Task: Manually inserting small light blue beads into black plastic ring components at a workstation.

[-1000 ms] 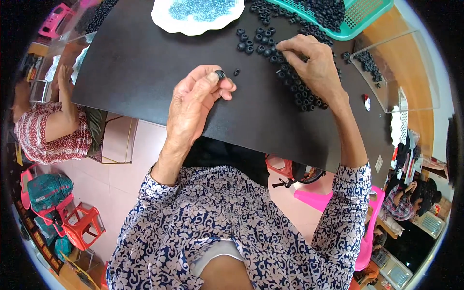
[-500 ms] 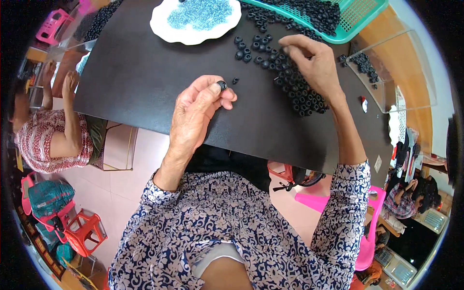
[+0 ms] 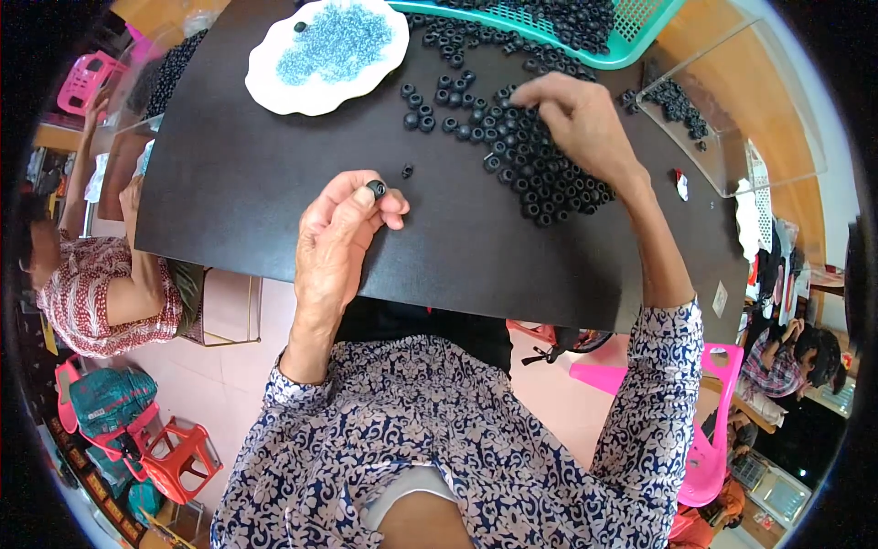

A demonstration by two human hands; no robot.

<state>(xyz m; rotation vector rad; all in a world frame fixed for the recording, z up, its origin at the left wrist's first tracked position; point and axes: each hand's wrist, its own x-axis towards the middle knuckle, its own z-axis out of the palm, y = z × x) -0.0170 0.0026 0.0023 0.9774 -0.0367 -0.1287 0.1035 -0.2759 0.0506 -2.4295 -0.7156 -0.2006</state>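
Observation:
My left hand rests on the black table and pinches a small black ring-shaped part between thumb and fingertips. One loose black part lies just beyond it. My right hand lies palm down over a spread pile of black ring parts, its fingertips touching the parts at the pile's far left. What is under its fingers is hidden.
A white plate of small blue beads sits at the far left of the table. A green basket full of black parts stands at the far edge. A clear plastic box is at right. Another person sits at left; red stools stand below.
My right hand has slid a little left across the pile. My left hand still pinches the black part, its thumb shifted slightly.

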